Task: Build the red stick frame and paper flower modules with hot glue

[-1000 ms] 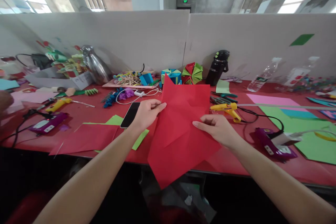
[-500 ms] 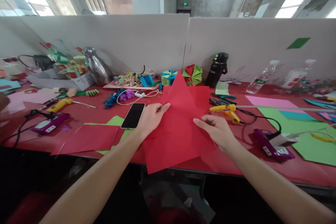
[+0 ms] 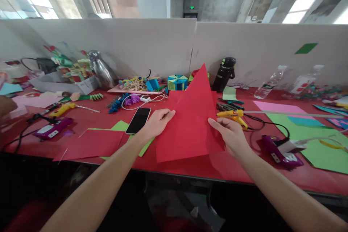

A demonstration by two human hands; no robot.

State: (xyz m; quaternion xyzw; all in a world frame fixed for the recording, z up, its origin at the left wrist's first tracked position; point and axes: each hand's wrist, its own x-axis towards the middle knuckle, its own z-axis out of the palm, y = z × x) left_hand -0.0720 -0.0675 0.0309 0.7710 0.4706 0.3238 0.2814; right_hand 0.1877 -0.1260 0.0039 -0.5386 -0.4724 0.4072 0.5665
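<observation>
Both hands hold a sheet of red paper (image 3: 187, 127) raised over the table, its pointed corner tilted up and to the right. My left hand (image 3: 157, 122) pinches its left edge, thumb on the near face. On the opposite edge my right hand (image 3: 230, 132) grips with the thumb in front and the fingers curled behind. More red paper shows flat behind the held sheet. A phone (image 3: 138, 120) lies just left of my left hand. Close beyond my right hand is a yellow glue gun (image 3: 233, 116).
Red and green paper sheets (image 3: 100, 143) lie at left, near a purple power strip (image 3: 53, 129) and another yellow glue gun (image 3: 63, 109). A black bottle (image 3: 224, 74), plastic bottles (image 3: 271, 82) and a steel jug (image 3: 102, 69) stand along the partition (image 3: 122, 40). At right sits a second purple power strip (image 3: 282, 152).
The red sheet has turned clockwise, its tip swinging right and its lower edge rising. My right hand has moved slightly right with its edge; the left has barely moved.
</observation>
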